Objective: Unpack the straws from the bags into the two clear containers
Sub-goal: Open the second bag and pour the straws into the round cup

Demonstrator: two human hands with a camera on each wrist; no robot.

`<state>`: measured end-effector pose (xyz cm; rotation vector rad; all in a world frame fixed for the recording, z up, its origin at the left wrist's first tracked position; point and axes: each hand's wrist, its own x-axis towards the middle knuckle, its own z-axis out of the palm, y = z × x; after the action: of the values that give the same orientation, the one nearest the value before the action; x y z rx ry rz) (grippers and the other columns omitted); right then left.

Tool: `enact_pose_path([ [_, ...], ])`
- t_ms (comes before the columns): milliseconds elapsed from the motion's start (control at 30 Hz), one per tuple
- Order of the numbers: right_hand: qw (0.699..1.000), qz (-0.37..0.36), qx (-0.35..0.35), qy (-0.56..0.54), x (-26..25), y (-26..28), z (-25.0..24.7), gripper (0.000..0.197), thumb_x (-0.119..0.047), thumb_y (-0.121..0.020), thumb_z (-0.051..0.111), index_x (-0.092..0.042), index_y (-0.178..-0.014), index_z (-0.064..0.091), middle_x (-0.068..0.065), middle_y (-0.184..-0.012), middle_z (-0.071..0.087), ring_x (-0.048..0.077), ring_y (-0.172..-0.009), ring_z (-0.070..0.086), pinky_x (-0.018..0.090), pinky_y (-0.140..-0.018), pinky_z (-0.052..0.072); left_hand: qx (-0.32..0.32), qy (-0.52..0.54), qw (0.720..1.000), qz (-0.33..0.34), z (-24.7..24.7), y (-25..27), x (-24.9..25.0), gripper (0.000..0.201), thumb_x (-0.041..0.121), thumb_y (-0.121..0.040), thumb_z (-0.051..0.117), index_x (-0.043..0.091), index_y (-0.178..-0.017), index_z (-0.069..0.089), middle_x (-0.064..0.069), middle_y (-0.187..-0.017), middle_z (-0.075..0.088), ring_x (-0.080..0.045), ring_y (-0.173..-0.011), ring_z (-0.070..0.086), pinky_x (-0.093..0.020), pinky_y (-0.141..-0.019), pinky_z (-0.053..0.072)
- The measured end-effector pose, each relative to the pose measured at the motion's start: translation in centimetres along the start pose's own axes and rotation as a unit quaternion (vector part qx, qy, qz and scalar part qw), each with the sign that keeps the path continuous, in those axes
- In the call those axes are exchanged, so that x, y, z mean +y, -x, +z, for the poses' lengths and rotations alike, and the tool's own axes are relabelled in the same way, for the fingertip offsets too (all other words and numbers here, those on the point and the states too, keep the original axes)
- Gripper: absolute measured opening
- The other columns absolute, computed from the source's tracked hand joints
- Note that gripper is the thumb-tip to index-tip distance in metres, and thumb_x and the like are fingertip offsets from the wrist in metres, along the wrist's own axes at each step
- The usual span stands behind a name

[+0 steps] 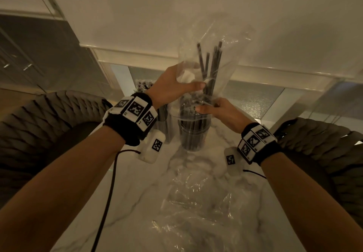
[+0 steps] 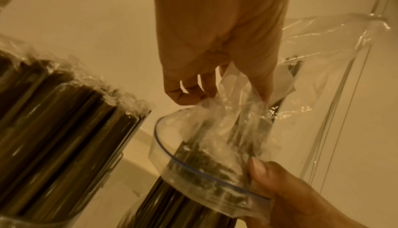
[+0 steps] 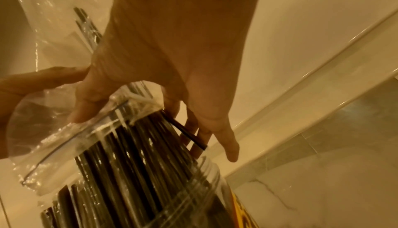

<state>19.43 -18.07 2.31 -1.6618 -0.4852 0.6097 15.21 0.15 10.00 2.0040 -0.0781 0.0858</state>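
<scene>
Over the marble table I hold a clear zip bag [image 1: 225, 41] upside down, with a few black straws [image 1: 211, 69] left inside it. My left hand [image 1: 192, 77] grips the bag's middle; its fingers [image 2: 189, 93] bunch the plastic. My right hand [image 1: 208, 107] pinches the bag's mouth [image 2: 172, 155] just above a clear container [image 1: 193, 135] packed with black straws [image 3: 133, 163]. The right thumb [image 3: 86, 105] presses on the zip edge. One straw [image 3: 189, 134] sticks out sideways. A second clear container [image 2: 53, 129], full of wrapped straws, stands to the left behind my left wrist.
Crumpled empty clear bags [image 1: 196, 202] lie on the table [image 1: 137, 192] in front of me. Woven chairs stand at the left [image 1: 49, 118] and the right [image 1: 324, 143]. A black cable [image 1: 110, 192] hangs from my left wrist. A white wall ledge [image 1: 157, 55] runs behind the table.
</scene>
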Motion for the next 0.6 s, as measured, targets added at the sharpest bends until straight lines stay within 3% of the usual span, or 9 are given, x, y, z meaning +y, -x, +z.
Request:
enact_pose_path([
  [100,1.000,0.009,0.006,0.024,-0.4,0.5,-0.3,0.040,-0.029,-0.081,0.071,-0.017,-0.119,0.064,-0.003,-0.118,0.069,0.009,-0.108,0.064,0.023,-0.087,0.045,0.019,0.020,1.000,-0.003,-0.5,0.3,0.4,0.035,0.021,-0.080,0.073,0.017,-0.113,0.061,0.015,-0.099,0.065,0.005,-0.092,0.063,-0.013,-0.085,0.050],
  [133,1.000,0.013,0.004,0.027,-0.4,0.7,-0.5,0.042,-0.032,-0.080,0.071,-0.020,-0.119,0.063,-0.005,-0.118,0.069,0.007,-0.107,0.063,0.022,-0.084,0.043,0.022,0.021,1.000,-0.004,-0.7,0.3,0.4,0.032,0.018,-0.080,0.072,0.015,-0.111,0.063,0.015,-0.096,0.065,0.005,-0.088,0.063,-0.012,-0.082,0.051],
  [233,0.999,0.022,-0.010,0.025,-0.1,1.1,-1.0,0.048,-0.034,-0.078,0.071,-0.021,-0.123,0.060,-0.006,-0.120,0.067,0.009,-0.111,0.062,0.027,-0.092,0.047,0.018,0.030,0.999,-0.009,-1.0,0.3,0.0,0.025,0.012,-0.081,0.072,0.011,-0.106,0.068,0.012,-0.095,0.068,0.000,-0.091,0.064,-0.016,-0.085,0.051],
  [300,0.999,0.023,-0.014,0.035,0.0,1.3,-0.9,0.048,-0.030,-0.079,0.072,-0.019,-0.125,0.059,-0.005,-0.121,0.068,0.008,-0.111,0.063,0.027,-0.093,0.047,0.015,0.030,0.999,-0.013,-0.7,0.3,0.0,0.026,0.010,-0.080,0.072,0.009,-0.105,0.069,0.004,-0.096,0.071,0.001,-0.088,0.065,-0.012,-0.078,0.051],
  [400,0.999,0.007,-0.008,0.050,0.3,1.3,-0.5,0.049,-0.025,-0.080,0.074,-0.016,-0.126,0.060,-0.003,-0.123,0.067,0.009,-0.112,0.063,0.029,-0.096,0.049,0.014,0.009,1.000,0.005,-0.2,0.3,0.0,0.027,0.007,-0.079,0.072,0.008,-0.106,0.068,-0.010,-0.101,0.071,-0.007,-0.086,0.066,-0.010,-0.074,0.051],
  [500,0.998,-0.008,0.021,0.061,-0.1,1.1,-0.4,0.050,-0.024,-0.076,0.078,-0.013,-0.122,0.063,0.002,-0.120,0.069,0.015,-0.111,0.065,0.040,-0.100,0.049,0.018,0.007,1.000,0.017,0.0,0.3,0.3,0.026,0.003,-0.079,0.071,0.006,-0.105,0.068,-0.009,-0.097,0.069,-0.009,-0.086,0.065,-0.011,-0.073,0.052],
  [600,0.997,-0.023,0.057,0.049,-1.3,0.6,-0.7,0.043,-0.016,-0.076,0.077,-0.006,-0.117,0.065,0.007,-0.116,0.070,0.018,-0.107,0.066,0.037,-0.097,0.052,0.046,0.035,0.998,0.033,-0.3,0.1,0.9,0.023,0.004,-0.078,0.072,0.006,-0.100,0.068,-0.006,-0.090,0.068,-0.008,-0.085,0.065,-0.015,-0.075,0.054],
])
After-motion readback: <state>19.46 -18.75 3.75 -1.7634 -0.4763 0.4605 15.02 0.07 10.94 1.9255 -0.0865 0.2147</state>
